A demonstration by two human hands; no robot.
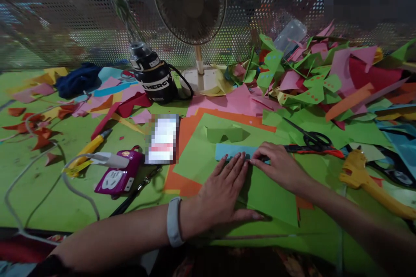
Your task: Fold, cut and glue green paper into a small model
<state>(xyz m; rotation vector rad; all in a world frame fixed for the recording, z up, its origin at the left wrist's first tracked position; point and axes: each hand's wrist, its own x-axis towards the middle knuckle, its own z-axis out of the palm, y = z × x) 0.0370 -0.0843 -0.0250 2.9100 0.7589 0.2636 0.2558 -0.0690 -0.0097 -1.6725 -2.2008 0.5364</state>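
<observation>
A light blue paper strip (224,150) lies on a green paper sheet (198,160) in front of me. My left hand (224,186) rests flat, its fingers stretched out and their tips on the strip's lower edge; its thumb points right. My right hand (276,164) is closed over the strip's right part, thumb and forefinger pinched at its lower edge, which they partly hide. Just behind the strip stands a folded green paper piece (224,133) with a notch cut in its lower edge. Orange paper (186,187) shows under the green sheet.
Black-handled scissors (316,140) and a yellow glue gun (360,173) lie to the right. On the left are a phone (162,140), a purple device (118,175) with a cable and a yellow cutter (87,151). Behind stand a black bottle (154,78), a fan (191,4) and heaped paper scraps (312,78).
</observation>
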